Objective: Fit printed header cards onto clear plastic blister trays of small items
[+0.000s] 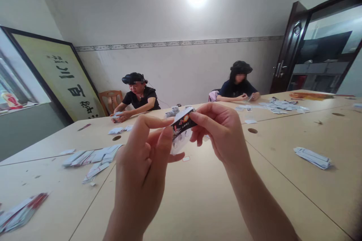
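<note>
Both hands are raised above the table (198,203) and share one small printed card (181,130). The left hand (147,162) is closed on the card's lower, white part, fingers curled around it. The right hand (223,130) pinches the upper, dark printed edge between thumb and fingertips. The card is held in mid-air between the two hands, clear of the table.

Handling, as a judgement: the card looks thin, light and flexible, probably paperboard. It bends readily and may crease if squeezed flat. Hold it by the edges with a light pinch; the surface looks glossy and may slip.

Limits of view: the print on the card is too small to read. The left fingers cover much of the white part, so whether it is one sheet or a folded piece cannot be told. Loose stacks of similar cards (93,158) lie on the table to the left, another pile (312,157) to the right; their faces are blurred. Two other people sit across the table, handling cards of their own.
</note>
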Motion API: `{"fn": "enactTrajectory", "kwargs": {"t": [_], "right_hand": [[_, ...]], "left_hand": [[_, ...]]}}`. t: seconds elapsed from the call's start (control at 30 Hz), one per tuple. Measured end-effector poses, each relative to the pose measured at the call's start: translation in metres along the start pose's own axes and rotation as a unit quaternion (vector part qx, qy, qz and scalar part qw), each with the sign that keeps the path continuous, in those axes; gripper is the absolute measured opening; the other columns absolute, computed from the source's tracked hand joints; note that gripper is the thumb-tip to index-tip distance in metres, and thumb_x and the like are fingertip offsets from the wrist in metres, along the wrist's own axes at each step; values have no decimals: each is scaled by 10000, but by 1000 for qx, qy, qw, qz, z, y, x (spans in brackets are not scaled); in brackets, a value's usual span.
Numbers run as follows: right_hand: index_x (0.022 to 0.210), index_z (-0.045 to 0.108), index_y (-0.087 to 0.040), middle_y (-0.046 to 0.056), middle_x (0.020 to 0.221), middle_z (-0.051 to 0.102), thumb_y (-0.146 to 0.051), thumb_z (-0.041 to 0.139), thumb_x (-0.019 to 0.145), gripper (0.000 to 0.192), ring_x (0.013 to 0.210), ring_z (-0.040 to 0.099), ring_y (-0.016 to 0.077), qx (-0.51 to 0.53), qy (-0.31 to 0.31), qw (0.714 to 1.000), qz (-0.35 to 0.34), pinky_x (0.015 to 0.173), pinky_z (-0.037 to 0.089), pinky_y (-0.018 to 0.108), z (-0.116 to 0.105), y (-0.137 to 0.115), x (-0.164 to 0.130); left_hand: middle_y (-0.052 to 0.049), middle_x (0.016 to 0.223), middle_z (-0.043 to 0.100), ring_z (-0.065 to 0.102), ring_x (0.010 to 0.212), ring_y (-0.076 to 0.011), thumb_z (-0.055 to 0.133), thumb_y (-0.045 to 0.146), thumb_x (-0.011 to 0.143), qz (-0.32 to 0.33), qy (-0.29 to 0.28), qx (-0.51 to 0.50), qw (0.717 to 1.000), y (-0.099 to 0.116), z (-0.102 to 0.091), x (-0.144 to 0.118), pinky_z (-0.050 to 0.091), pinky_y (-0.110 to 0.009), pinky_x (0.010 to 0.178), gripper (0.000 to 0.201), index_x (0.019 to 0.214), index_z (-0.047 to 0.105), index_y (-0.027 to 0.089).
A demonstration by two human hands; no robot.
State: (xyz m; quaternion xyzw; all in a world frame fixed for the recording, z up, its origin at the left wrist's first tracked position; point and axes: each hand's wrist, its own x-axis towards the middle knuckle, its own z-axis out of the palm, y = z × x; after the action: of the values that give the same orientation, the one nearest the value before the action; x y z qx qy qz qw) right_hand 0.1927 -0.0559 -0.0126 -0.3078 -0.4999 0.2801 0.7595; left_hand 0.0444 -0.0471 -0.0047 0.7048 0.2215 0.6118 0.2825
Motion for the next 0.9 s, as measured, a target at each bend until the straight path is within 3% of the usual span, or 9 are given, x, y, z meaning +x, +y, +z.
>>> {"fn": "enactTrajectory", "kwargs": {"t": [0.2, 0.4, 0.57, 0.73, 0.9], "right_hand": [[730, 685, -165, -3, 625, 703, -294, 787, 823, 189, 446, 648, 111, 7, -2, 1000, 1, 375, 496, 178, 0, 0, 1], [704, 665, -162, -5, 609, 684, -288, 774, 822, 204, 432, 627, 105, -10, 5, 1000, 1, 365, 476, 184, 2, -3, 1], [686, 642, -171, -51, 490, 570, -353, 805, 801, 269, 399, 594, 106, -47, -1, 999, -6, 338, 444, 180, 0, -6, -1], [661, 613, -179, -58, 454, 539, -385, 798, 804, 311, 375, 574, 107, -99, -2, 995, -25, 324, 437, 180, -4, -9, -2], [635, 575, -182, -56, 442, 542, -398, 765, 836, 350, 355, 566, 101, -138, -7, 990, -22, 324, 432, 173, -6, -12, -3]], "left_hand": [[8, 859, 722, 716, 712, -130, 602, 236, 953, 8, 13, -1, 1000, 4, 2, -1, 654, -206, 523, 57, 904, 613, 208], [8, 832, 700, 739, 857, -187, 631, 311, 940, -4, -5, -12, 1000, 2, 0, 2, 667, -242, 522, 92, 944, 627, 219], [13, 785, 687, 712, 732, -146, 622, 284, 949, -12, -18, -31, 999, 4, -1, 2, 635, -196, 488, 67, 935, 615, 218], [-13, 913, 735, 697, 688, -131, 622, 291, 947, -40, -28, -51, 997, 8, -1, 2, 640, -214, 481, 106, 899, 599, 200], [6, 799, 710, 693, 641, -143, 658, 311, 924, -48, -37, -82, 995, 4, -5, 7, 642, -229, 455, 122, 883, 602, 211]]}}
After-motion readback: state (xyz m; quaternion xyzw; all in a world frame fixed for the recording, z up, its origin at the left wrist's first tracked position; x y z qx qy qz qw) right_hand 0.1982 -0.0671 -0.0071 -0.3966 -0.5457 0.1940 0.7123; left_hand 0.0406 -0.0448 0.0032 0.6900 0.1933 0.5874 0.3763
